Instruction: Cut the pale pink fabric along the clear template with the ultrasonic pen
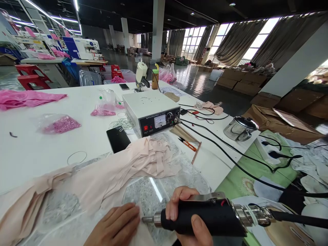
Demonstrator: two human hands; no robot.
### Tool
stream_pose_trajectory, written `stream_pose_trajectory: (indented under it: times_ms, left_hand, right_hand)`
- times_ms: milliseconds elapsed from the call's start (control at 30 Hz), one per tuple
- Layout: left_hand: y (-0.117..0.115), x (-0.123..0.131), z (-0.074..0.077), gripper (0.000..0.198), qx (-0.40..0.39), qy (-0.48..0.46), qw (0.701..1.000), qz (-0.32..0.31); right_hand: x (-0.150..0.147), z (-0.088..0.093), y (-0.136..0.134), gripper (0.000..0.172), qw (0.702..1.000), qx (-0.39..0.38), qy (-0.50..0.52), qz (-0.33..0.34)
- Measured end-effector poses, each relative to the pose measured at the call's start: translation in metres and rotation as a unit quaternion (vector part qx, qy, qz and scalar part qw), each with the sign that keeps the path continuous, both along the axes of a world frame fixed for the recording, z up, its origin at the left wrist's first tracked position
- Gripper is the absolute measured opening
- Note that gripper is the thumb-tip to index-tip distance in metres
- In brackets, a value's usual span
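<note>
My right hand (191, 218) is wrapped round a black handheld ultrasonic welder (212, 216), its metal tip pointing left. The tip reaches close to the fingertips of my left hand (119, 223); whether it touches the cloth I cannot tell. My left hand lies flat, fingers stretched out together, on pale pink fabric (143, 235) at the lower edge. Just beyond is a heap of layered pale pink fabric pieces (133, 164), on a clear glossy sheet (138, 193) with a grey pattern beneath. Another folded beige stack (24, 208) lies at the left.
A white generator box (153, 109) with dial and red switch stands ahead, black cables (220, 145) running right. Near it are a black phone (118, 139), orange thread snips (188, 144), a steel mug (241, 128), a small white machine (141, 75) and bags of pink pieces (64, 123).
</note>
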State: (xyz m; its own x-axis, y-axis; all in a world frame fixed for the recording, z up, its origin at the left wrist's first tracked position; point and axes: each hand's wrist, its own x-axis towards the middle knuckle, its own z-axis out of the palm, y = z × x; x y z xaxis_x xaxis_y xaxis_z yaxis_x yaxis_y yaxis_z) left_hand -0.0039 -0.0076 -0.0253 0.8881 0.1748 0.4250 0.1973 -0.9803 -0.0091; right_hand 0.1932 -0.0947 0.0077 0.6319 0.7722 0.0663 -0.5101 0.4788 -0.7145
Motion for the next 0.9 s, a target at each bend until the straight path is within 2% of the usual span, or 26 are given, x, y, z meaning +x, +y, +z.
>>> stream_pose_trajectory:
  times_ms: [200,333,467,700,900]
  left_hand:
    - [-0.004,0.002,-0.001,0.034,-0.029,-0.029,0.999,0.029]
    - [-0.007,0.003,-0.003,0.036,-0.034,-0.029,0.998,0.033]
    - [-0.008,0.003,-0.006,0.035,-0.052,-0.023,0.998,0.032]
    - [-0.010,0.001,0.001,0.032,-0.076,0.002,0.997,0.018]
    - [-0.018,0.007,-0.007,0.033,-0.119,-0.049,0.991,0.035]
  right_hand:
    - [0.012,-0.016,0.001,0.024,0.993,0.074,-0.076,0.041]
    - [0.015,-0.021,0.000,0.024,0.992,0.075,-0.087,0.044]
    - [0.016,-0.016,-0.002,0.025,0.992,0.068,-0.099,0.026]
    - [0.016,0.006,0.003,0.023,0.989,0.052,-0.141,-0.016]
    - [0.012,0.002,0.010,0.023,0.986,0.044,-0.160,-0.017]
